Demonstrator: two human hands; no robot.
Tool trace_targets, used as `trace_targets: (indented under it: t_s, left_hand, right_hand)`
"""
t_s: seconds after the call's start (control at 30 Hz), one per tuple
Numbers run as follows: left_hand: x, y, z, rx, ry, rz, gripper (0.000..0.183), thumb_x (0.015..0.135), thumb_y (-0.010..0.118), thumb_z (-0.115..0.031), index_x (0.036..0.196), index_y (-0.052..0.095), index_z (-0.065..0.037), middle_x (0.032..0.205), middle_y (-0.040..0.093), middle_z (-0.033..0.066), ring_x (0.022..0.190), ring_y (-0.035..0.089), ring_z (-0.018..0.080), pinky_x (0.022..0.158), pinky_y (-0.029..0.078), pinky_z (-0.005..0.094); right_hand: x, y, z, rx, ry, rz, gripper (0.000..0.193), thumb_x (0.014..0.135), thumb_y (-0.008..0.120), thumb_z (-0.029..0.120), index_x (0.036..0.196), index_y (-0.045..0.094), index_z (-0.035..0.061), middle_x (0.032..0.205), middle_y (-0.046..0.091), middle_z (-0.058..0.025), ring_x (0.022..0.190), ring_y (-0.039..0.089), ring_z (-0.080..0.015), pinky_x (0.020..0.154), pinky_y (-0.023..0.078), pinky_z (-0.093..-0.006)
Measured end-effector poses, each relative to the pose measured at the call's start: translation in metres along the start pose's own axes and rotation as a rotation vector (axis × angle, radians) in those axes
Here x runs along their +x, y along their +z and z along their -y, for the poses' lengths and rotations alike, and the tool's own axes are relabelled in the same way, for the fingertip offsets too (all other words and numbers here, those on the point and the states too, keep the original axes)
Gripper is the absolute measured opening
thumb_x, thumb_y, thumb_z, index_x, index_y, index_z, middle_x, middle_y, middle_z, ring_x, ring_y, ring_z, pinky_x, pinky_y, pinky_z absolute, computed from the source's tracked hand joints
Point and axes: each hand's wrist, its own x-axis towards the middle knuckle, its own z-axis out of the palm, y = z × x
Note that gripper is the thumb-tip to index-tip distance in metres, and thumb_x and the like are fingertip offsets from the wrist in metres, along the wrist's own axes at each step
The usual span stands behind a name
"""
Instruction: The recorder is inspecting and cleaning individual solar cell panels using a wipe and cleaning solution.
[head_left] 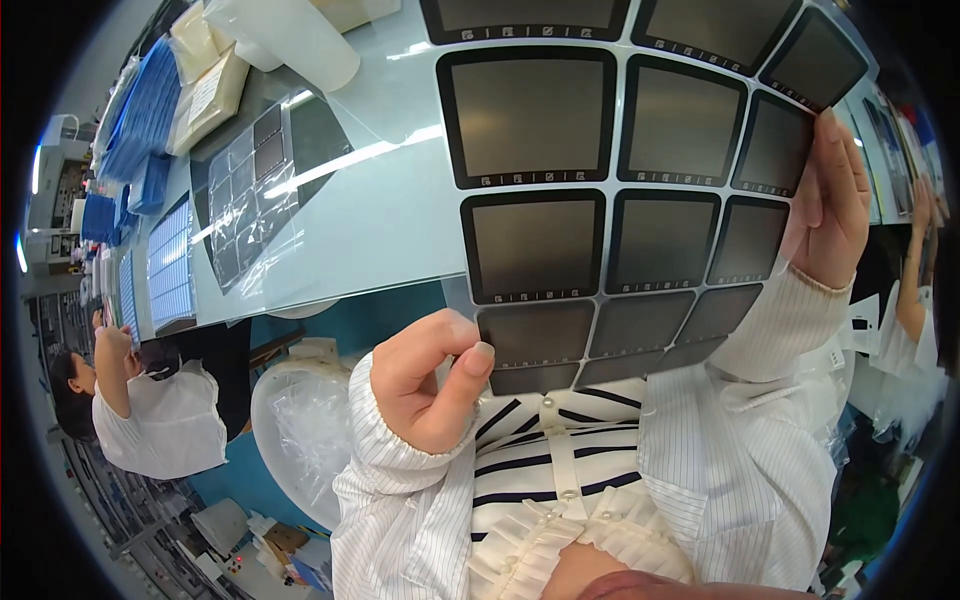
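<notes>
Workshop setting: a pale glass-topped desk [380, 215] runs up the middle of the view, with blue stacks [150, 110] along its far left edge and a clear film of small dark squares [250, 185] lying flat on it.

Held up between desk and camera is a clear sheet of dark panels [600, 200], each panel a grey square inside a black frame, set in rows. The sheet is raised off the desk and fills the upper centre and right of the view.

Left hand [430, 385]: fingers curled in, thumb pressed against the forefinger, pinching the sheet's lower left corner. Grip is closed on the sheet.

Right hand [830, 200]: fingers extended along the sheet's right edge, thumb side behind it, clasping that edge. Grip is closed on the sheet.

Both sleeves are white with fine stripes.

1 seated person in a white coat [150, 410] is at lower left; another person's arm [915, 270] shows at the far right.
</notes>
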Motion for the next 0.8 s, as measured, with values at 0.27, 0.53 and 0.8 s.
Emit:
trace_targets:
  t_s: [0.27, 0.53, 0.8]
  left_hand:
    - [-0.005, -0.002, 0.000, 0.022, -0.054, -0.013, 0.010, 0.082, 0.056, -0.002, 0.075, 0.055, 0.004, 0.060, 0.051, 0.0057, 0.050, 0.044, 0.0128, 0.047, 0.034, 0.0226]
    - [-0.001, -0.005, -0.005, 0.029, -0.054, 0.120, 0.012, 0.079, 0.059, -0.002, 0.069, 0.054, 0.002, 0.057, 0.051, 0.0057, 0.046, 0.043, 0.0123, 0.044, 0.033, 0.0226]
    - [-0.005, -0.009, -0.004, 0.044, -0.057, 0.071, 0.017, 0.081, 0.059, -0.007, 0.067, 0.053, 0.001, 0.056, 0.051, 0.0038, 0.047, 0.042, 0.0105, 0.045, 0.031, 0.0216]
  right_hand:
    - [0.001, -0.004, -0.002, -0.060, -0.005, 0.046, 0.026, 0.091, 0.048, 0.008, 0.115, 0.057, 0.0005, 0.092, 0.067, -0.0073, 0.040, 0.041, -0.0035, 0.037, 0.029, -0.0126]
    - [-0.004, 0.001, 0.001, -0.048, 0.010, 0.006, 0.027, 0.091, 0.049, 0.008, 0.115, 0.057, 0.0003, 0.089, 0.067, -0.0081, 0.039, 0.041, -0.0036, 0.037, 0.029, -0.0123]
    - [-0.003, 0.008, -0.005, -0.049, 0.010, 0.068, 0.026, 0.091, 0.050, 0.010, 0.113, 0.058, 0.0006, 0.085, 0.067, -0.0071, 0.038, 0.040, -0.0033, 0.036, 0.027, -0.0131]
